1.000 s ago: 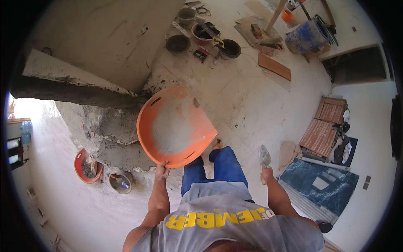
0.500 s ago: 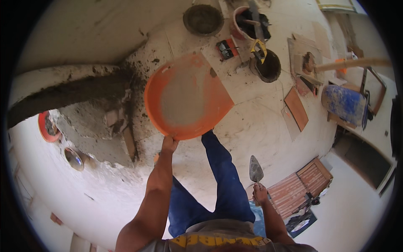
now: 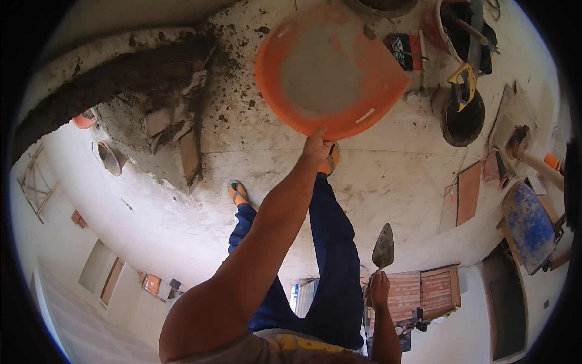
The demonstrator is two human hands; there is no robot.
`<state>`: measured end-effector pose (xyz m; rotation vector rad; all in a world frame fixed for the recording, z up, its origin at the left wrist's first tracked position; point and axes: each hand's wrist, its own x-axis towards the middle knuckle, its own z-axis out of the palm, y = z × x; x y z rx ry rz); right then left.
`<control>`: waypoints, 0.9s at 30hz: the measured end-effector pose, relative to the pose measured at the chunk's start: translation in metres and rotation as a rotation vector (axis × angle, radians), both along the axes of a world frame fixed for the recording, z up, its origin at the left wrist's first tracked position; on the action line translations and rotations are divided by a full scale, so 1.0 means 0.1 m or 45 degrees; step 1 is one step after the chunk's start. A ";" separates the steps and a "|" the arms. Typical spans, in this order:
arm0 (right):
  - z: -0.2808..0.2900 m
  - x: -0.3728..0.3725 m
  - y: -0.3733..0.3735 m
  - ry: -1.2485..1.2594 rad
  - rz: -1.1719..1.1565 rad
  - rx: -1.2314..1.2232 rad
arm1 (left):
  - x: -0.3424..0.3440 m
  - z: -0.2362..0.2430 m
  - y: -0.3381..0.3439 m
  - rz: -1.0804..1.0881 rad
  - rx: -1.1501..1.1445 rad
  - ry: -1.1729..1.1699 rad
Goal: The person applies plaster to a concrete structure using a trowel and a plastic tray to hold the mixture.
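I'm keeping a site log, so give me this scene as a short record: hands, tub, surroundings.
Left hand: grips the near rim of the orange tub
Right hand: holds a trowel, blade upward in view
Tub surface: grey coating over the middle
Right of tub: dark bucket, yellow-handled saw
Far right: blue barrel

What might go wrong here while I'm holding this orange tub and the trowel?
The tub might tip, since only your left hand holds its edge. Your right hand grips the trowel, so it may be slow to help. Loose crumbs could make a sandalled foot slip.
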<state>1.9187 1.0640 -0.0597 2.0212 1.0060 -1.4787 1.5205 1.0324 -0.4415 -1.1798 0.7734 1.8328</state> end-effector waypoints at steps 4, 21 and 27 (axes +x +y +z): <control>-0.12 -0.58 0.16 0.087 0.247 0.157 | -0.19 0.29 0.03 -0.337 -0.145 -0.128; -3.57 -6.23 -0.89 0.687 0.886 0.281 | -0.23 1.81 -2.40 -2.409 0.075 0.802; -4.54 -7.12 -0.48 0.570 1.368 0.510 | -0.78 1.97 -2.15 -2.046 0.180 0.816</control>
